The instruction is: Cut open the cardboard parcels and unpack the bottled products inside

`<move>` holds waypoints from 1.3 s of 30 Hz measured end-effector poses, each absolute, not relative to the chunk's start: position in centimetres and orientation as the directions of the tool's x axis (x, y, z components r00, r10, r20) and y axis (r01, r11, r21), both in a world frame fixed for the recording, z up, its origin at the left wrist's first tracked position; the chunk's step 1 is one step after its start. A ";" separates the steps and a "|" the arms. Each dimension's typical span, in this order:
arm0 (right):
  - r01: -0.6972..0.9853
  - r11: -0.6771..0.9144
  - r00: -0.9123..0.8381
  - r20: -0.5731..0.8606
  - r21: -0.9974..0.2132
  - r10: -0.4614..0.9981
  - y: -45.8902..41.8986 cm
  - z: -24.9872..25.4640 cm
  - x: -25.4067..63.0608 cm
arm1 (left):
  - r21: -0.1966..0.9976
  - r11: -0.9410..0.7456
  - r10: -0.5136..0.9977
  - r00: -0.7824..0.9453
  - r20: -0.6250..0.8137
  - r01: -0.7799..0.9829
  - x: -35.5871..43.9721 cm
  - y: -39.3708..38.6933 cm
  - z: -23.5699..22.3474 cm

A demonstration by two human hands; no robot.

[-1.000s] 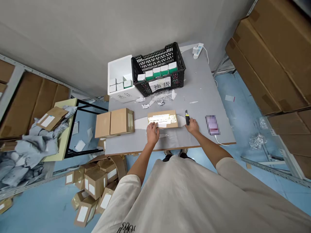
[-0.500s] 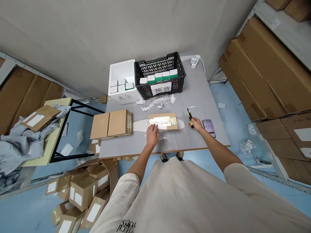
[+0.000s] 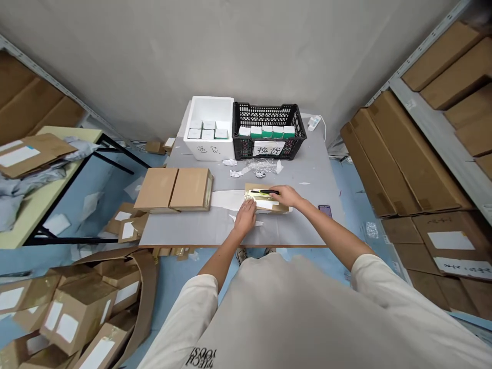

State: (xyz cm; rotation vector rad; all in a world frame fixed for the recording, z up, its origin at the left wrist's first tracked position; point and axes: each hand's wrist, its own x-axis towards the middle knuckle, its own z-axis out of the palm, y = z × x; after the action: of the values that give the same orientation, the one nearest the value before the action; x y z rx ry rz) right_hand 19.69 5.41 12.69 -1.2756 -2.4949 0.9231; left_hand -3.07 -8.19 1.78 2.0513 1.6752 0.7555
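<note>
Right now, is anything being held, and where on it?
Yes: the right hand grips the dark utility knife by its handle; the left hand rests on the taped box.

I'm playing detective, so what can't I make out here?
All in the head view:
Inside the taped box: cardboard hides it.
Left hand's palm: the back of the hand hides it.
Words on the phone: too small.
Bottoms of the small boxes: the black crate's front hides them.
Gray bags: cut off by the left edge.

Black lattice crate [image 3: 269, 154] at twelve o'clock, white foam box [image 3: 210, 149] at eleven, grey bench [image 3: 303, 225] beneath, brown cartons [image 3: 157, 187] at nine!
</note>
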 end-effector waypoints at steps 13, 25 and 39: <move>0.753 0.557 -0.642 -0.210 -0.351 0.737 5.1 12.1 14.7 | 0.678 -0.249 0.967 0.143 0.210 0.692 -4.2 -8.4 0.5; 0.769 0.609 -0.640 -0.259 -0.196 0.724 4.2 13.7 13.5 | 0.623 -0.267 0.962 0.168 0.214 0.735 -4.2 -8.3 0.6; 0.791 0.608 -0.587 -0.369 -0.073 0.720 3.9 14.7 16.1 | 0.447 -0.249 0.967 0.199 0.158 0.859 -3.9 -8.3 1.4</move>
State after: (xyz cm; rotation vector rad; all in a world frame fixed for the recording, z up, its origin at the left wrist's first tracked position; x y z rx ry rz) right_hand 16.11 3.86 14.66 -1.4924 -3.0829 0.4026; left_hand -3.85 -8.35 1.38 2.2151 1.7375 0.5995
